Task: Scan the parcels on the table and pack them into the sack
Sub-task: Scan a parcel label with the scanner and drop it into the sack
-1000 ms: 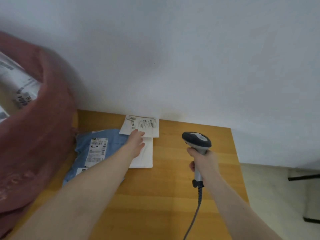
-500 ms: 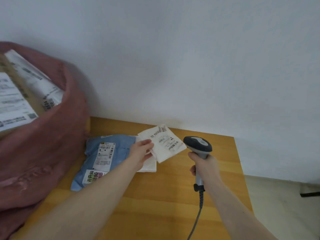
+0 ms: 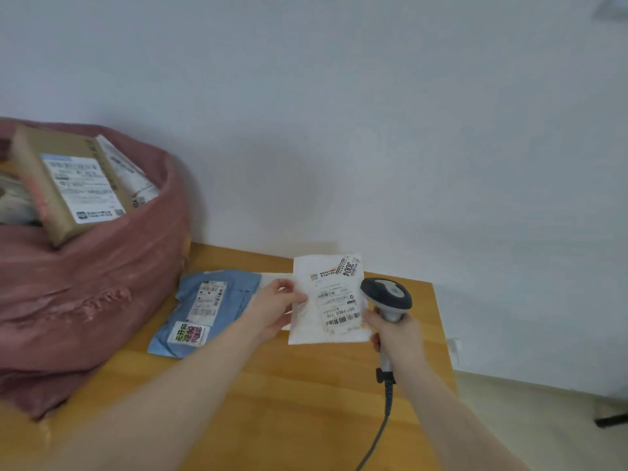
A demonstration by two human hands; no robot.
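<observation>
Head view, left to right:
Sack (image 3: pixel 85 300): dark red, at 9 o'clock on the worktop (image 3: pixel 289 402); a cardboard box (image 3: pixel 68 185) lies in its mouth.
Blue parcel (image 3: pixel 210 311): flat on the worktop, just right of the sack, label up.
Left hand (image 3: pixel 275 309): fingers pinch the left edge of the white parcel (image 3: pixel 328 300), held up at centre, label facing the camera.
Right hand (image 3: pixel 396 336): at 3 o'clock of the white parcel, fingers clenched round the scanner (image 3: pixel 387 297) handle.
</observation>
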